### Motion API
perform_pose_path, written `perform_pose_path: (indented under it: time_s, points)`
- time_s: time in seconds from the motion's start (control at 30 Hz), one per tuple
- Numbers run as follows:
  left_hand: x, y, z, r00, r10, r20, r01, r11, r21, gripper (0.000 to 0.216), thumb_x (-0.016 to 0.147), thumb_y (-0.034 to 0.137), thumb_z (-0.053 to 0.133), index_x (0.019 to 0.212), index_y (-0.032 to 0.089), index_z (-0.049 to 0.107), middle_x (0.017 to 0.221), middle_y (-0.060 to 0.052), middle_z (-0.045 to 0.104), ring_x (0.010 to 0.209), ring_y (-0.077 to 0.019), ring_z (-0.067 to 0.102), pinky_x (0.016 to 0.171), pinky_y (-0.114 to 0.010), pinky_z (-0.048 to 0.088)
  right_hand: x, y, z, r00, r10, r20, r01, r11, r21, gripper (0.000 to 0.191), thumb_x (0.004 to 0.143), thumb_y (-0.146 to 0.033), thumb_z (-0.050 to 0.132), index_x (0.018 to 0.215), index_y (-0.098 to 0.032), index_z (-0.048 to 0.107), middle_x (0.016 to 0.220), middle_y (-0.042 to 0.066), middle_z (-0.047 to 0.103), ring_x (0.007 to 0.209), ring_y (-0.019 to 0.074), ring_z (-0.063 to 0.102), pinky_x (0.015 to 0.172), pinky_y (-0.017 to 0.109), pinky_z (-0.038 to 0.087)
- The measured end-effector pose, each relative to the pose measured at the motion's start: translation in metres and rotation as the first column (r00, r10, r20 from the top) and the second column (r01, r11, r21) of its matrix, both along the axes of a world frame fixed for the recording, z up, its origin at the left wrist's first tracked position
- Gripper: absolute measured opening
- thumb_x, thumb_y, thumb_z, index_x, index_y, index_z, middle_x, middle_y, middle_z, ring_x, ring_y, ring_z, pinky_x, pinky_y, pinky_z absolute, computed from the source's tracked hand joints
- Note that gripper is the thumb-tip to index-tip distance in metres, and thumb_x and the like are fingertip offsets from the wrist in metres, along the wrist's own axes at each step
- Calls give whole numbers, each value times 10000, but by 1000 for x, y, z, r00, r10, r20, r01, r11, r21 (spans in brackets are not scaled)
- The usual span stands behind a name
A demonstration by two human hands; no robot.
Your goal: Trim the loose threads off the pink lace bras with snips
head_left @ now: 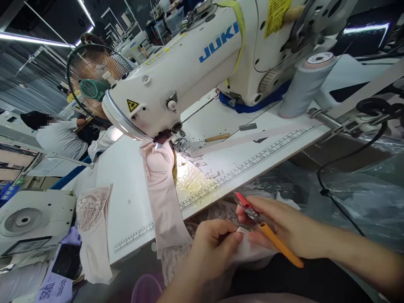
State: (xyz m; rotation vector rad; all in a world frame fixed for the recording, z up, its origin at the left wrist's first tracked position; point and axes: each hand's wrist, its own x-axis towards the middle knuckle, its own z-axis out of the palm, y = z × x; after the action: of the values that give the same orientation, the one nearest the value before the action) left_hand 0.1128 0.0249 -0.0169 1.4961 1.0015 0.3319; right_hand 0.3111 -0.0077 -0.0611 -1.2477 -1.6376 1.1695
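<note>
Low in front of me, my left hand (217,244) is closed, thumb and forefinger pinching a small pale piece (242,229) with a dark metallic edge. My right hand (284,227) is wrapped around red-handled thread snips (245,203) and an orange-handled tool (280,245), whose working end is hidden. Whitish fabric hangs beneath both hands, partly blurred. Left of them, a pale pink bra (164,198) lies under the head of the sewing machine (176,80) and drapes over the table edge. Lace fabric (176,261) hangs below it.
A ruler strip (240,172) runs along the white table's front edge. Another pink lace piece (94,227) lies at left. A thread cone (306,84) stands right, near a metal tape guide (334,120). A fan (94,80) and a seated person (59,134) are beyond.
</note>
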Motion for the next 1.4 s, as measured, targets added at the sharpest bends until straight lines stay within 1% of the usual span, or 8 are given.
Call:
perform_pose_path:
  time_s: [0.17,0.27,0.33,0.43,0.67,0.97,1.2,1.4]
  points:
    - [-8,-2,4,998,29,-48,-19,979,201,399,869,453,604,635,136,666,570,-21,530,533,-118,452,506,-241,355,21,12,-3,938,223,267,-222,975,-34,478,707,-648,718,717,-243,466,742,6,524,648,217,524,588,337,441]
    - [-14,-2,1,997,74,-15,-65,945,320,348,871,398,614,650,137,681,603,-64,632,557,-149,558,528,-250,425,22,11,-7,874,310,373,-299,950,-91,471,726,-640,716,730,-238,470,762,19,558,661,234,556,587,329,410]
    - [-16,-1,-3,993,99,69,-117,929,351,326,873,392,624,670,145,685,738,-122,731,667,-200,665,599,-275,505,20,7,-10,864,316,392,-302,948,-98,466,715,-635,735,755,-232,505,785,35,590,688,258,577,606,346,416]
    - [-19,0,-7,978,119,169,-168,933,319,335,889,418,624,690,155,686,896,-162,779,793,-234,726,677,-296,555,15,3,-13,861,303,408,-271,953,-135,440,677,-575,797,777,-222,554,811,45,619,735,286,594,652,380,430]
    - [-24,-1,-13,962,209,176,-256,911,322,396,885,490,628,669,164,686,835,-139,784,715,-208,714,609,-276,534,10,3,0,842,318,435,-229,942,-246,369,702,-495,783,768,-219,548,853,74,641,799,318,604,729,453,452]
    - [-28,0,-10,962,213,172,-255,926,280,335,850,460,669,722,164,763,799,-141,770,712,-237,713,620,-308,559,10,4,-3,845,281,455,-198,955,-223,405,669,-540,823,765,-209,610,830,87,673,792,342,631,712,455,462]
    - [-28,1,-9,956,242,165,-276,933,232,294,851,424,675,713,178,759,843,-138,783,712,-232,714,602,-299,560,9,5,5,839,311,447,-220,945,-244,354,734,-497,785,802,-206,595,857,86,670,799,332,627,710,445,450]
    - [-27,1,-11,958,233,169,-268,935,231,397,846,518,665,706,156,746,859,-157,783,713,-228,710,594,-291,545,10,0,0,842,313,439,-228,944,-236,309,772,-463,753,721,-224,564,795,77,687,747,313,648,667,403,437]
